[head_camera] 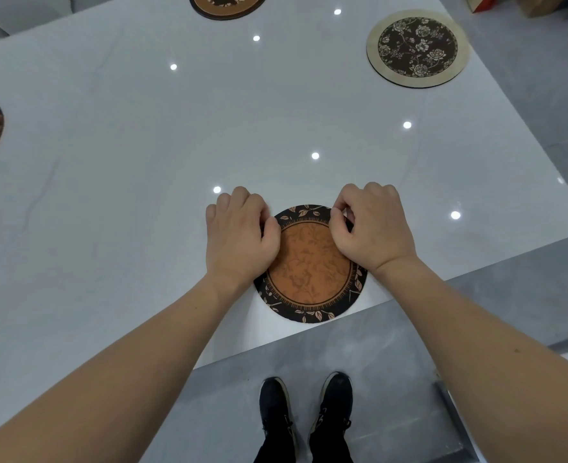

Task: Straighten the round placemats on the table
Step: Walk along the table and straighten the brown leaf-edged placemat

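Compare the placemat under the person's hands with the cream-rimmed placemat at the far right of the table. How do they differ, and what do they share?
The near placemat has an orange centre and a dark leafy border; the far placemat has a dark floral centre and a plain cream border. The near one is gripped by the left hand and right hand; the far one lies untouched. Both are round and lie flat on the table.

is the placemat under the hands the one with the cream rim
No, the placemat under the hands has an orange centre and a black leafy rim, while the cream-rimmed placemat lies untouched at the table's far right.
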A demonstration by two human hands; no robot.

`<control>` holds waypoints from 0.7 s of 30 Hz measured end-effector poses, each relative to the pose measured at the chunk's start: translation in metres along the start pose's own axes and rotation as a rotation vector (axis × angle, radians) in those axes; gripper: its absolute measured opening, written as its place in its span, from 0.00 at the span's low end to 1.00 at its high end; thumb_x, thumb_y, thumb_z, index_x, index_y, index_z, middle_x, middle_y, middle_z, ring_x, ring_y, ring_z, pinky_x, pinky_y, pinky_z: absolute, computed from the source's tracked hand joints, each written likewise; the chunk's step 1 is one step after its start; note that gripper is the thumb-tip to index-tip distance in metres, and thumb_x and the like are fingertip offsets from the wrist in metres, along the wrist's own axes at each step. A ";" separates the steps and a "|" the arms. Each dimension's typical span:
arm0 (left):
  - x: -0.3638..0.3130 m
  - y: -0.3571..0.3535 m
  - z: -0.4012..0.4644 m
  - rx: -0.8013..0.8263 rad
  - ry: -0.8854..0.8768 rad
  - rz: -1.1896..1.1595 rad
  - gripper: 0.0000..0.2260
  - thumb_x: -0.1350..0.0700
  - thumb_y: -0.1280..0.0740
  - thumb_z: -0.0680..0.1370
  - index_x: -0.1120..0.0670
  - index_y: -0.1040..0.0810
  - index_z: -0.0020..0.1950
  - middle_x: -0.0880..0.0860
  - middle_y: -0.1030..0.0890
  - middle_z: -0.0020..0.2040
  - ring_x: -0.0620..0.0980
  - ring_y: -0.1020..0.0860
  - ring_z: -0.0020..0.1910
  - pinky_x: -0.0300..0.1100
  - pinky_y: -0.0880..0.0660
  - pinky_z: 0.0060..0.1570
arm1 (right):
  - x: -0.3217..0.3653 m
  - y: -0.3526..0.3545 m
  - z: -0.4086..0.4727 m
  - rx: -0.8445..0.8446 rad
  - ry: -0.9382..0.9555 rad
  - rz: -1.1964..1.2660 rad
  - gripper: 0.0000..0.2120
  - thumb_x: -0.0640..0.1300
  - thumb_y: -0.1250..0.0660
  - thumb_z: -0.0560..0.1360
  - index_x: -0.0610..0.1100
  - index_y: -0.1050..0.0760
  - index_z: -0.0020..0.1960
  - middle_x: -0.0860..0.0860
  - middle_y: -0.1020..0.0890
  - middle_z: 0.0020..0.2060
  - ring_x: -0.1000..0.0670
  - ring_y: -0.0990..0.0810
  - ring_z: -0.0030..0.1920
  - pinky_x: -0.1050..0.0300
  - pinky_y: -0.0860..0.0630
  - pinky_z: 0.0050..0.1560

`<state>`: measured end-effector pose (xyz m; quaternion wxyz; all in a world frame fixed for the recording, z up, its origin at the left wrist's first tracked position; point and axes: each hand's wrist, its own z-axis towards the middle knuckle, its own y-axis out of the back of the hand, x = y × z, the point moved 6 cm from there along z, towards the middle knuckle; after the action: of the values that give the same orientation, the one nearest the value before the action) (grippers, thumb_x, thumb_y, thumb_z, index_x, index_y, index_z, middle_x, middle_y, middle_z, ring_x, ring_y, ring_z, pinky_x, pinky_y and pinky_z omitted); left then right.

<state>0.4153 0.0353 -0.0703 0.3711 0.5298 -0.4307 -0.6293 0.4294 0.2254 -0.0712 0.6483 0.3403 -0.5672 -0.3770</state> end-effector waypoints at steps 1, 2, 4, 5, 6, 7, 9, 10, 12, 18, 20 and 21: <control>0.000 0.000 0.000 0.001 0.000 0.000 0.05 0.54 0.41 0.72 0.52 0.31 0.37 0.50 0.31 0.39 0.53 0.33 0.41 0.45 0.39 0.46 | 0.000 0.000 0.000 0.002 0.001 0.000 0.07 0.47 0.41 0.71 0.48 0.28 0.37 0.55 0.30 0.27 0.51 0.32 0.33 0.57 0.38 0.45; 0.000 0.000 0.000 0.001 0.001 -0.001 0.05 0.54 0.41 0.72 0.52 0.31 0.37 0.50 0.31 0.39 0.53 0.33 0.41 0.45 0.39 0.46 | 0.000 0.000 0.000 0.002 0.002 0.001 0.07 0.48 0.41 0.71 0.47 0.28 0.37 0.55 0.30 0.27 0.51 0.32 0.33 0.57 0.37 0.45; 0.000 0.000 0.001 0.002 0.004 -0.003 0.05 0.54 0.41 0.72 0.52 0.32 0.37 0.50 0.31 0.39 0.53 0.33 0.42 0.46 0.38 0.46 | 0.001 0.000 0.000 0.003 0.002 0.003 0.07 0.48 0.41 0.71 0.47 0.28 0.38 0.55 0.30 0.27 0.51 0.32 0.33 0.56 0.36 0.46; -0.001 0.000 0.000 0.003 0.005 -0.004 0.05 0.54 0.41 0.72 0.52 0.32 0.37 0.50 0.31 0.40 0.53 0.33 0.42 0.46 0.38 0.46 | 0.001 0.000 0.000 0.002 0.001 0.003 0.07 0.48 0.41 0.71 0.47 0.28 0.38 0.55 0.30 0.27 0.51 0.32 0.33 0.56 0.36 0.46; -0.001 0.000 0.001 0.005 0.004 -0.005 0.05 0.54 0.41 0.72 0.53 0.31 0.37 0.50 0.31 0.40 0.53 0.33 0.42 0.47 0.37 0.47 | 0.000 0.000 0.000 0.000 0.000 0.003 0.07 0.48 0.41 0.71 0.47 0.28 0.37 0.55 0.30 0.27 0.51 0.32 0.33 0.56 0.36 0.46; 0.000 0.000 0.000 0.008 0.003 -0.005 0.05 0.54 0.41 0.72 0.53 0.31 0.37 0.50 0.31 0.40 0.54 0.33 0.42 0.47 0.37 0.47 | 0.000 0.000 0.000 -0.002 0.000 0.002 0.07 0.48 0.41 0.71 0.47 0.28 0.37 0.55 0.30 0.27 0.51 0.32 0.33 0.56 0.36 0.46; 0.000 0.000 0.000 0.013 0.001 -0.003 0.05 0.55 0.41 0.73 0.53 0.31 0.38 0.50 0.30 0.40 0.54 0.33 0.42 0.48 0.36 0.47 | 0.000 0.000 0.000 -0.001 -0.001 0.003 0.07 0.48 0.41 0.71 0.47 0.28 0.37 0.54 0.30 0.27 0.51 0.32 0.32 0.57 0.37 0.45; 0.001 -0.001 0.000 0.014 0.000 -0.003 0.05 0.55 0.41 0.73 0.53 0.31 0.38 0.50 0.30 0.40 0.54 0.33 0.42 0.48 0.36 0.47 | 0.001 0.000 0.000 0.000 -0.002 0.003 0.07 0.48 0.41 0.71 0.48 0.28 0.37 0.54 0.30 0.27 0.51 0.32 0.32 0.57 0.37 0.45; 0.001 -0.001 0.000 0.012 -0.003 -0.005 0.05 0.55 0.41 0.73 0.53 0.31 0.38 0.50 0.31 0.40 0.54 0.33 0.42 0.48 0.36 0.47 | 0.001 0.000 0.000 0.001 -0.003 0.006 0.07 0.48 0.41 0.71 0.48 0.29 0.37 0.55 0.30 0.27 0.51 0.32 0.32 0.57 0.38 0.45; 0.001 -0.001 0.001 0.016 -0.009 0.009 0.05 0.54 0.42 0.73 0.53 0.31 0.38 0.50 0.31 0.40 0.53 0.34 0.42 0.47 0.37 0.47 | 0.001 0.001 0.001 0.017 -0.006 0.001 0.07 0.48 0.42 0.71 0.48 0.29 0.37 0.54 0.30 0.27 0.51 0.32 0.32 0.57 0.38 0.45; 0.001 -0.001 0.001 0.020 -0.008 0.011 0.05 0.54 0.42 0.73 0.53 0.32 0.38 0.50 0.31 0.40 0.53 0.34 0.42 0.47 0.37 0.47 | 0.001 0.001 0.000 0.018 -0.008 -0.001 0.07 0.48 0.42 0.70 0.48 0.29 0.37 0.54 0.30 0.27 0.51 0.32 0.32 0.57 0.37 0.45; 0.001 -0.001 0.001 0.020 -0.007 0.010 0.05 0.54 0.42 0.73 0.53 0.32 0.38 0.50 0.31 0.40 0.53 0.34 0.42 0.47 0.37 0.47 | 0.001 0.001 0.000 0.017 -0.008 0.001 0.07 0.48 0.42 0.70 0.48 0.29 0.36 0.54 0.30 0.26 0.51 0.32 0.32 0.57 0.37 0.45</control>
<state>0.4146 0.0353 -0.0715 0.3674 0.5290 -0.4410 -0.6251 0.4295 0.2248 -0.0693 0.6432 0.3439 -0.5733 -0.3733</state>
